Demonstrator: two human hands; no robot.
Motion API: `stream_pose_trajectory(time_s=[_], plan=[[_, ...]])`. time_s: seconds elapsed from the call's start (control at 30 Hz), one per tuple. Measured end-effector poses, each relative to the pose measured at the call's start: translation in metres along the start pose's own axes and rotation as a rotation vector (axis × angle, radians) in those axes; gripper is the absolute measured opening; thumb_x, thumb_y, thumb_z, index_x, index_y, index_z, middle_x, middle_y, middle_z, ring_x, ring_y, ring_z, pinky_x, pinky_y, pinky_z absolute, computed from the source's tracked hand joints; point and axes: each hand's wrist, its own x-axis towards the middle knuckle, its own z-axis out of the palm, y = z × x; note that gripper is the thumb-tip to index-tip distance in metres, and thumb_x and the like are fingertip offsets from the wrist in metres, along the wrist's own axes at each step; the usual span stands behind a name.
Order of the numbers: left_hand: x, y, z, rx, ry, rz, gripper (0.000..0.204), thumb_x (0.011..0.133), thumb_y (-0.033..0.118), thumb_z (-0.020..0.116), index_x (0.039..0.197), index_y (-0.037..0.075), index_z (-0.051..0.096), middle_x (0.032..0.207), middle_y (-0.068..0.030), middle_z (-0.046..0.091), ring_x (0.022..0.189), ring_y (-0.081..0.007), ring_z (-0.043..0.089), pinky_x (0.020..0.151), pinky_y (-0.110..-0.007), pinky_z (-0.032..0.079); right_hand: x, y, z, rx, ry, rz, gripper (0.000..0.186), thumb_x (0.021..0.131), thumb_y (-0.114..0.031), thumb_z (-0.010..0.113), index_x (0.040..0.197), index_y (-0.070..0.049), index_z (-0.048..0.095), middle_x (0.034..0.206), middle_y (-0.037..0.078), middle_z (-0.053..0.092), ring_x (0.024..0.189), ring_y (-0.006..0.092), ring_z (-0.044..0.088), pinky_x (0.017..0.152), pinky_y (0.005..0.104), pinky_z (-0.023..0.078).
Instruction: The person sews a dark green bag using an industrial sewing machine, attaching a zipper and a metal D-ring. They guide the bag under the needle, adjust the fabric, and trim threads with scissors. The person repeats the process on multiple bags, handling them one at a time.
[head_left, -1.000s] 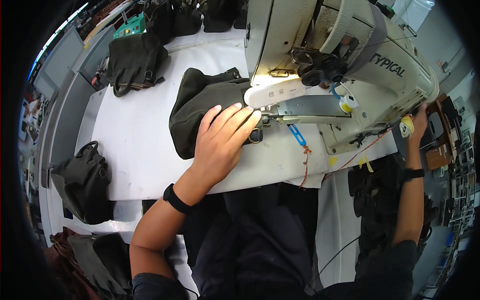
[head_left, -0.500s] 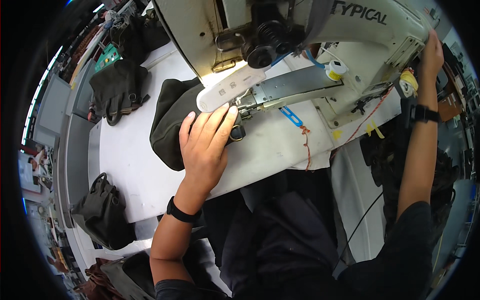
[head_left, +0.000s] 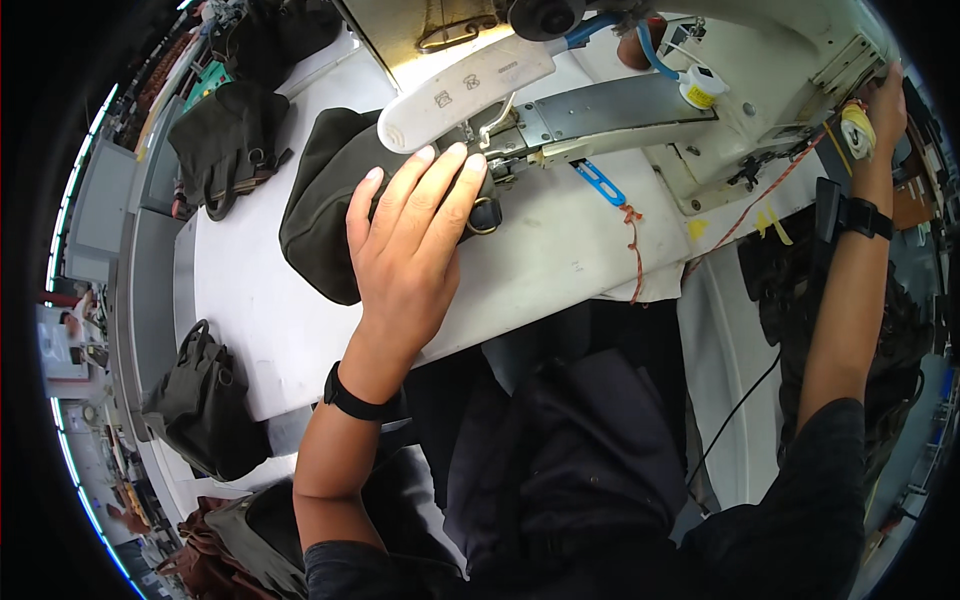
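My left hand (head_left: 405,250) lies open, fingers spread over a dark olive bag (head_left: 320,210), its fingertips beside the needle area of a cream sewing machine (head_left: 800,55). A black tab with a metal ring (head_left: 482,215) shows beside my fingers. A white elongated lamp (head_left: 460,85) hangs just above them. The machine's narrow metal bed (head_left: 625,120) reaches leftward toward the bag, which partly hides under my hand. My right hand (head_left: 885,110) has its fingers curled on the machine's far right end, partly hidden at the picture's rim.
More dark bags stand on the white tabletop (head_left: 240,290), upper left (head_left: 225,135) and lower left (head_left: 200,410). A blue tool on cord (head_left: 600,180) lies below the bed. Dark bags (head_left: 785,290) fill the right side; brown and dark items (head_left: 210,540) lie lower left.
The view has shifted, and the machine now sits higher in it. My left hand stays on the bag. My right hand appears higher than a second ago, still at the machine's right end.
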Motion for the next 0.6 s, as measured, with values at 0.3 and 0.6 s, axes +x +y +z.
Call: stream_pose_trajectory(time_s=[0.3, 0.6], plan=[[-0.002, -0.002, 0.001, 0.015, -0.001, 0.003, 0.057, 0.083, -0.009, 0.064, 0.135, 0.014, 0.071, 0.136, -0.0024, 0.071, 0.131, -0.0212, 0.063, 0.116, -0.041, 0.035, -0.018, 0.015, 0.004, 0.000, -0.006, -0.061, 0.067, 0.104, -0.058, 0.052, 0.125, 0.003, 0.068, 0.102, 0.012, 0.073, 0.079, 0.0169, 0.067, 0.073, 0.0331, 0.053], [0.000, -0.002, -0.001, -0.041, 0.003, -0.018, 0.058, 0.079, -0.009, 0.064, 0.132, 0.013, 0.073, 0.133, -0.0037, 0.072, 0.127, -0.0209, 0.064, 0.112, -0.040, 0.038, -0.005, 0.031, -0.004, -0.030, 0.030, 0.042, 0.064, 0.103, -0.056, 0.056, 0.121, 0.004, 0.070, 0.103, 0.015, 0.073, 0.079, 0.0218, 0.066, 0.072, 0.0359, 0.053]])
